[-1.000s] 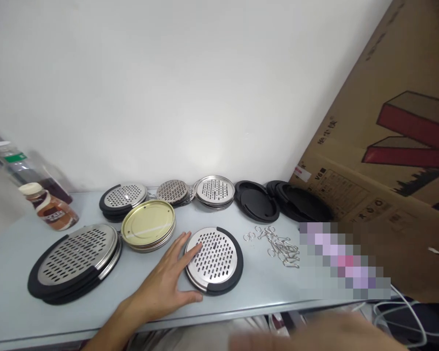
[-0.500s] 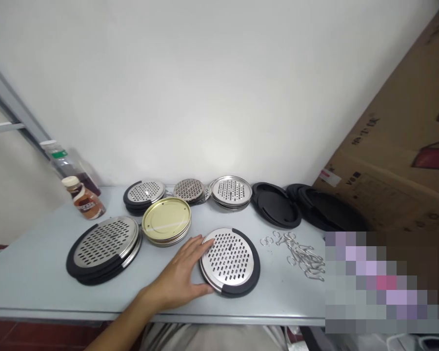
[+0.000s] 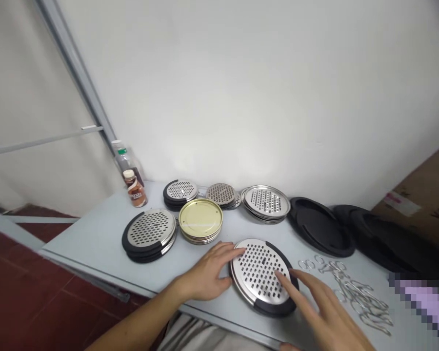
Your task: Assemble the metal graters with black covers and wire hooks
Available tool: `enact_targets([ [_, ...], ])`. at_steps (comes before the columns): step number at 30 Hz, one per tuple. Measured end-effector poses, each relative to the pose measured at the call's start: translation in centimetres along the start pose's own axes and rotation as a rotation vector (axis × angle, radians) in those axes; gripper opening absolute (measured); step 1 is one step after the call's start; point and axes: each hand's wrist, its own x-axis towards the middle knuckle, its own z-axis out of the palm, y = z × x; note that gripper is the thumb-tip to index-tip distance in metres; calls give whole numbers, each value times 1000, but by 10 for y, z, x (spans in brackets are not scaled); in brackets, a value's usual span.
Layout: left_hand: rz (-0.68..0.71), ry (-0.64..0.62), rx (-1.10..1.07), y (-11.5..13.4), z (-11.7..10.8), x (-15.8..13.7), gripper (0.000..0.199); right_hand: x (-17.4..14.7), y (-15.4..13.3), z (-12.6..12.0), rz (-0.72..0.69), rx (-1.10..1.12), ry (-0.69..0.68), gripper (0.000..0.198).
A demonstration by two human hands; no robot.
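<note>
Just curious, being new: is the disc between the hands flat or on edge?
Flat: the disc lies on the table, holed face upward.

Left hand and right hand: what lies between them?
In the head view, a perforated metal disc with a partial black rim lies between the left hand and the right hand.

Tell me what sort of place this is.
Probably a small indoor workshop corner, though a home is possible: a table against a plain wall carries several holed metal discs and a loose pile of metal clips.
</note>
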Motion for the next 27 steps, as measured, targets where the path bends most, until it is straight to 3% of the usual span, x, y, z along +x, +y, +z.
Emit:
enact_targets([
  [4, 14, 90, -169, 7, -3, -1, 71, 5, -9, 18, 74, 41, -18, 88],
  [8, -44, 161, -313, 12, 0, -4, 68, 5, -15, 17, 117, 140, -59, 81],
  [12, -68, 173, -375, 14, 7, -7, 70, 12, -23, 10, 190, 363, 40, 76],
  [17, 19, 201, -68, 15, 13, -4, 65, 30, -30, 8, 415, 889, 181, 36],
  [21, 40, 184, 107, 13, 15, 1, 65, 43, -16, 21, 495, 1184, 276, 40],
  [24, 9, 137, 134, 11, 16, 3, 69, 45, 0, 30, 484, 1222, 250, 49],
  [27, -22, 99, 136, 12, 16, 2, 69, 42, 10, 33, 506, 1077, 204, 52],
])
